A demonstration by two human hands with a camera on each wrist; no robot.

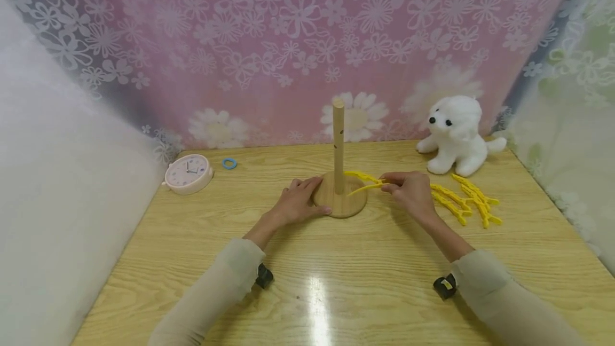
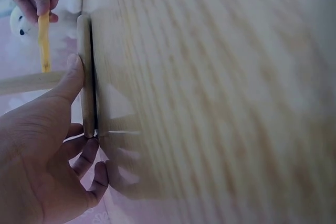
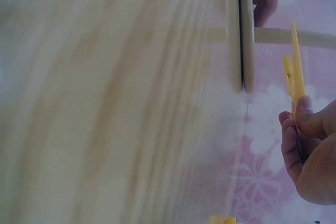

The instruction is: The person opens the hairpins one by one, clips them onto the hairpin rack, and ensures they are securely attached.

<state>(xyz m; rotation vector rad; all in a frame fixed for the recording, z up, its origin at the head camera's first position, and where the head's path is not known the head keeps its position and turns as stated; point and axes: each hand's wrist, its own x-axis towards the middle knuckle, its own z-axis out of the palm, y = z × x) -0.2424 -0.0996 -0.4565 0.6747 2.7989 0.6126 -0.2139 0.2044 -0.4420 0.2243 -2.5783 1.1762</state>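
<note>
A wooden stand has a round base (image 1: 348, 208) and an upright post (image 1: 338, 148) with small dark holes. My left hand (image 1: 300, 202) grips the base's left side; in the left wrist view the thumb (image 2: 73, 80) lies over its top face and the fingers are at its edge. My right hand (image 1: 410, 194) pinches a forked yellow plastic branch (image 1: 372, 179) between thumb and fingertips. Its two prongs point left toward the post, above the base. In the right wrist view the branch (image 3: 297, 72) is raised off the table; whether it touches the post I cannot tell.
Several more yellow branches (image 1: 475, 199) lie on the table right of my right hand. A white toy dog (image 1: 454, 135) sits behind them. At the back left are a pink clock (image 1: 188, 173) and a small blue ring (image 1: 229, 163). A flowered curtain (image 1: 288, 57) hangs behind.
</note>
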